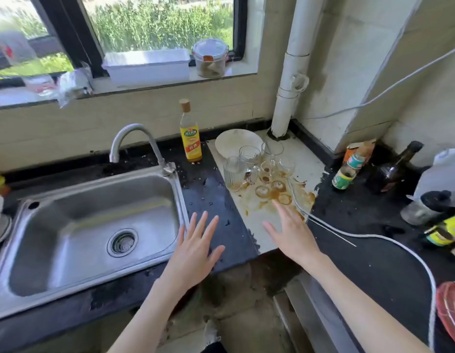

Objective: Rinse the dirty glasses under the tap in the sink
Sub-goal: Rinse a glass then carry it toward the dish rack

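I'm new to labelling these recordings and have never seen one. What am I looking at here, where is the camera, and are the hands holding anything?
There is no machine: a person works bare-handed. The single picture comes from a wide-angle camera worn on their head, looking forward and down, so the edges bend. The left hand and right hand are both spread open above the black countertop, holding nothing. To the left lies a stainless steel sink with a curved metal tap, not running. Ahead of the right hand, a cluster of clear dirty glasses stands on a white board smeared with brown spill, beside a white plate. A yellow-labelled bottle stands behind the sink.
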The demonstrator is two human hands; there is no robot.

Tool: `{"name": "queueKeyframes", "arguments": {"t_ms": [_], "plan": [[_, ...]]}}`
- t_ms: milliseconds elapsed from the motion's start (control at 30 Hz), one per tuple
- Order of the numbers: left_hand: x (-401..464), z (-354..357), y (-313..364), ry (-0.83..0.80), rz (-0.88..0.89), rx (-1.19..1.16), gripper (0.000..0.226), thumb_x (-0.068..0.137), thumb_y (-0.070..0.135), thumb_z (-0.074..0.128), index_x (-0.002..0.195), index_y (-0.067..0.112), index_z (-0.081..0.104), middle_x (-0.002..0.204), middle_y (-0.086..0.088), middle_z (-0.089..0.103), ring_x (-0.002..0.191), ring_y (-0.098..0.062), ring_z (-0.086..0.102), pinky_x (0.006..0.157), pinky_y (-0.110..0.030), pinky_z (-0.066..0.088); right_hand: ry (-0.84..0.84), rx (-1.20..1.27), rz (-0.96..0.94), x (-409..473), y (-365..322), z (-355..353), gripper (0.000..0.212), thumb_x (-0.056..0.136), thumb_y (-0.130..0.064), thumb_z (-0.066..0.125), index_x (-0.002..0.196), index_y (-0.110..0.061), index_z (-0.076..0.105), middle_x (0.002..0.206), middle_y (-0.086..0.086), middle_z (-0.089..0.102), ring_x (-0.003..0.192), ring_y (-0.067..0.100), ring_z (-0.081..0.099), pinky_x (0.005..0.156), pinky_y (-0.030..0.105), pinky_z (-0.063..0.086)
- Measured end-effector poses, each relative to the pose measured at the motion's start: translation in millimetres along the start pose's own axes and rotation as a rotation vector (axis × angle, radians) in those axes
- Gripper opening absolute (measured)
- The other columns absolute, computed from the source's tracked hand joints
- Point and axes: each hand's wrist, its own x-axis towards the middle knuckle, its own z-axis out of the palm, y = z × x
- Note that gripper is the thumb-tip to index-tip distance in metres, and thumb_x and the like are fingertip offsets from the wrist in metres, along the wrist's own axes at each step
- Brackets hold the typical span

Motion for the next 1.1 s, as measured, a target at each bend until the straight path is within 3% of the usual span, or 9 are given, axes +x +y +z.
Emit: {"name": "queueKeyframes", "arguments": {"t_ms": [133,267,400,533,833,1000,1100], "plan": [[52,-9,-27,-0.032,0.027,0.046,0.109,0.053,0.076,-0.036,0.148,0.030,-0.009,0.156,0.004,-0.013,0.137,-0.017,-0.026,0.114,-0.036,-0.008,0.012,0.087,0.141,72,6,4,0.070,0.094,-0.044,0.048,0.149,-0.015,0.017,0.155,0.004,0.024,0.142,0.021,0.024,0.113,0.037,0.024],[82,-13,-35,-0.097,0.009,0.009,0.098,0.063,0.076,-0.019,0.148,0.029,-0.007,0.157,0.003,-0.012,0.134,-0.015,-0.028,0.115,-0.038,-0.007,0.063,0.119,0.297,130,20,8,0.079,0.089,-0.046,0.055,0.148,-0.010,0.017,0.154,0.012,0.023,0.140,0.028,0.026,0.109,0.042,0.030],[111,-9,-42,-0.118,-0.027,-0.013,0.098,0.064,0.075,-0.017,0.148,0.028,-0.005,0.157,0.001,-0.011,0.132,-0.017,-0.030,0.114,-0.037,-0.010,0.069,-0.093,0.268,176,27,1,0.086,0.085,-0.051,0.058,0.148,-0.012,0.014,0.150,0.016,0.023,0.133,0.031,0.033,0.097,0.042,0.042],[127,-7,-42,-0.102,-0.097,-0.010,0.108,0.055,0.080,-0.029,0.148,0.028,-0.008,0.155,0.004,-0.015,0.135,-0.017,-0.029,0.117,-0.041,-0.005,-0.099,-0.315,0.179,202,29,1,0.089,0.086,-0.057,0.051,0.150,-0.013,0.007,0.157,0.010,0.012,0.143,0.030,0.018,0.113,0.045,0.027],[139,2,-27,-0.122,-0.138,-0.072,0.066,0.095,0.054,0.023,0.149,0.027,-0.003,0.157,0.001,-0.012,0.140,-0.020,-0.024,0.115,-0.040,-0.008,-0.053,-0.330,0.069,197,31,-1,0.068,0.087,-0.045,0.058,0.138,-0.008,0.030,0.137,0.013,0.040,0.120,0.027,0.047,0.093,0.040,0.044],[138,-1,-31,-0.121,-0.091,-0.179,0.071,0.096,0.046,0.038,0.148,0.029,-0.007,0.157,0.005,-0.009,0.144,-0.016,-0.015,0.117,-0.037,-0.004,-0.088,-0.214,-0.016,178,-3,-17,0.070,0.081,-0.057,0.060,0.135,-0.017,0.039,0.128,0.003,0.049,0.113,0.021,0.053,0.089,0.033,0.044],[131,-10,-40,-0.034,-0.086,-0.423,0.083,0.090,0.047,0.050,0.148,0.028,-0.007,0.157,0.005,0.009,0.144,-0.013,0.007,0.117,-0.032,0.013,-0.156,-0.031,-0.067,171,-45,-17,0.062,0.073,-0.056,0.067,0.124,-0.025,0.050,0.120,-0.006,0.054,0.108,0.014,0.053,0.090,0.031,0.042]]}}
